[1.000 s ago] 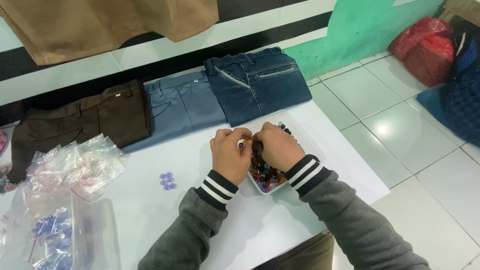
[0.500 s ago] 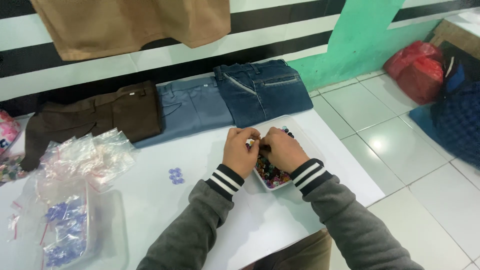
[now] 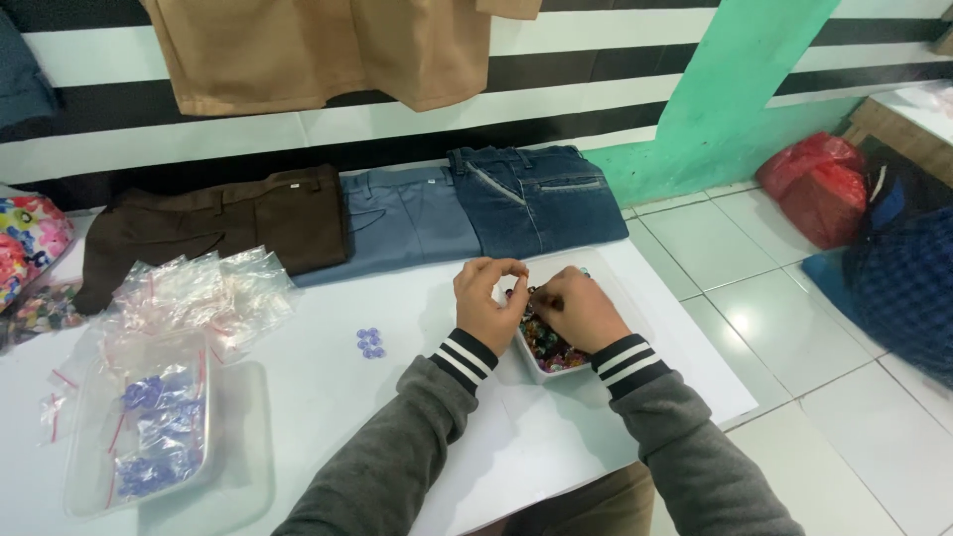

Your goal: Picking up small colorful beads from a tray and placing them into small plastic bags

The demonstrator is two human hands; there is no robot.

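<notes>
Both hands over the tray of small mixed-colour buttons near the surface's right edge. Left hand pinched on something too small to tell; right hand curled, contents hidden. Light, hard, slippery bits, likely best pinched singly by the rims.

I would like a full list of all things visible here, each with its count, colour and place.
folded trousers: three, brown, grey-blue, dark blue, side by side along the table's back edge
hanging garment: one, tan, on the wall
small dish of beads: one, white, mixed colours, under the hands
loose beads: few, pale purple, on the white table
empty small bags: pile, clear, table left
plastic tray: one, clear, holds bags of blue beads
red bag: one, on the floor
left hand: over the dish, fingertips pinched
right hand: over the dish
</notes>
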